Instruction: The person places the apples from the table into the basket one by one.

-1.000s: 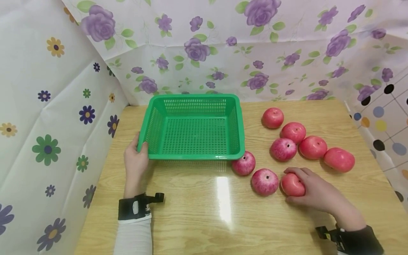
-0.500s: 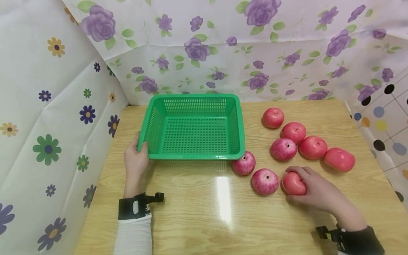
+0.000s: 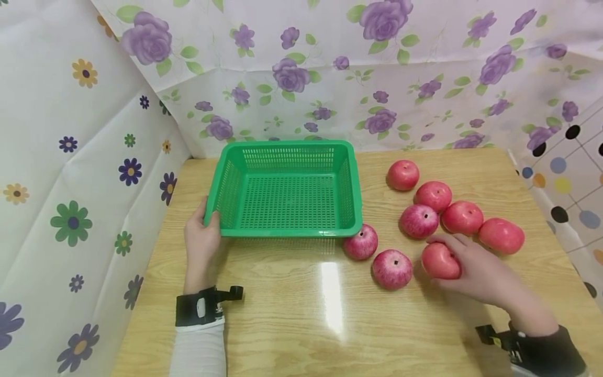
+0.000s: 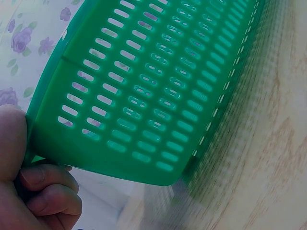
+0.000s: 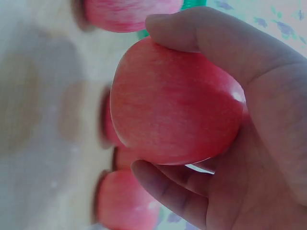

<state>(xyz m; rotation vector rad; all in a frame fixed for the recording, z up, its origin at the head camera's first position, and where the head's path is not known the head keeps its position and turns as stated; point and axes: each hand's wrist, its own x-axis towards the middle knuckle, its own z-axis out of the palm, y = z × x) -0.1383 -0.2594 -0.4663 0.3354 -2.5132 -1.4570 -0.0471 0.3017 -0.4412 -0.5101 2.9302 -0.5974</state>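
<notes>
My left hand point(image 3: 201, 241) grips the left rim of a green plastic basket point(image 3: 282, 232), thumb over the edge. In the left wrist view its curled fingers point(image 4: 55, 199) show at the corner of the slotted wall. Nothing lies in the basket. A smooth red apple point(image 3: 439, 261) is held in my right hand point(image 3: 487, 277), between thumb and fingers, as the right wrist view also shows. Left of it sits a streaked pink-purple apple point(image 3: 392, 269); another streaked apple point(image 3: 360, 243) is partly covered by the basket's front right corner.
A third streaked apple point(image 3: 418, 221) lies just beyond my right hand. Behind and right of it, red apples stand in a slanting row, from the rear apple point(image 3: 402, 175) to the rightmost apple point(image 3: 501, 235). Patterned sheets point(image 3: 292, 104) border the wooden table point(image 3: 278, 324).
The red apple in my right hand has come up off the table and shifted slightly right and away from the streaked one. My left hand and the basket stay put.
</notes>
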